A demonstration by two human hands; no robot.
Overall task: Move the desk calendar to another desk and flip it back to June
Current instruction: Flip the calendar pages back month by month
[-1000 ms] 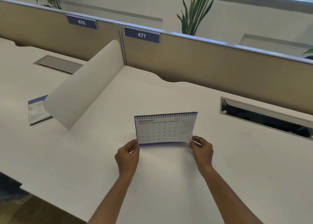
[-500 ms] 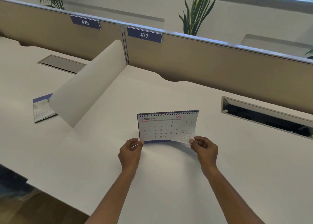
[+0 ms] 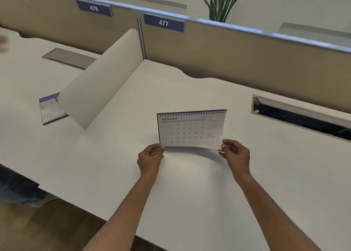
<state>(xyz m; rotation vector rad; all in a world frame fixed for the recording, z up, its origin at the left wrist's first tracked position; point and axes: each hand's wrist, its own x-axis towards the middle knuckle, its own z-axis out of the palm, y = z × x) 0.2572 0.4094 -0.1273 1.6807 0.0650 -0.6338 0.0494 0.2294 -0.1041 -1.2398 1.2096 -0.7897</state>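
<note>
A spiral-bound desk calendar (image 3: 190, 130) stands on the white desk (image 3: 190, 174) in front of the panel marked 477, its front page showing DECEMBER. My left hand (image 3: 151, 158) pinches the bottom left corner of that page. My right hand (image 3: 235, 153) pinches the bottom right corner, where the page curls up off the desk. A shadow lies under the raised lower edge.
A curved white divider (image 3: 100, 79) separates this desk from the one at the left, where a second calendar (image 3: 51, 108) lies flat. An open cable slot (image 3: 302, 115) sits at the right. Beige partition panels (image 3: 228, 56) close the back. Wooden floor (image 3: 38, 222) shows at lower left.
The front page's lower edge has lifted a little farther off the desk, with both hands still at its corners. The view has tilted slightly down and to the left.
</note>
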